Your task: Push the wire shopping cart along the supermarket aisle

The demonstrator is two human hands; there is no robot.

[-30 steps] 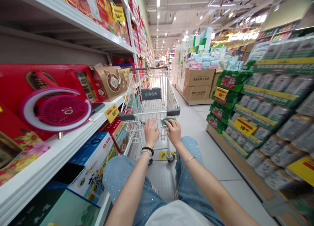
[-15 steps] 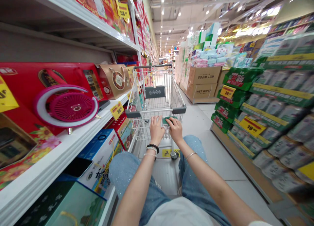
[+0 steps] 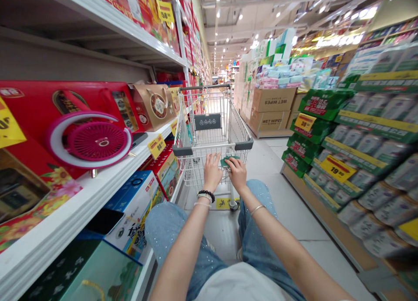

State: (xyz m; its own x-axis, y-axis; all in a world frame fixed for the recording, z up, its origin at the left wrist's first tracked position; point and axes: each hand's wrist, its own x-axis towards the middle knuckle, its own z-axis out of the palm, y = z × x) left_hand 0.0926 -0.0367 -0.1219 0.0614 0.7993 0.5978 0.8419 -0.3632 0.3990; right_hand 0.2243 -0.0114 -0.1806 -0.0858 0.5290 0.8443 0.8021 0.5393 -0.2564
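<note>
A wire shopping cart (image 3: 209, 126) stands in front of me in the store aisle, its grey-capped handle (image 3: 182, 150) running across at chest side. My left hand (image 3: 212, 172) is wrapped over that handle. My right hand (image 3: 237, 174) grips it too, right beside a small green tag (image 3: 227, 161) fixed on the bar. Nothing shows inside the cart basket. Black beads and a pale bangle circle my left wrist, and a thin bangle sits on my right wrist.
Shelves of red gift boxes and a pink fan (image 3: 97, 141) line the left side. Green-labelled packs with yellow price tags (image 3: 337, 168) stand on the right. Cartons of wet wipes (image 3: 269, 121) are stacked ahead on the right. The tiled aisle floor (image 3: 287, 205) runs forward.
The shelves and cart have shifted slightly in view, with the cart sitting a little further right and the red boxes closer. Both hands stay on the handle.
</note>
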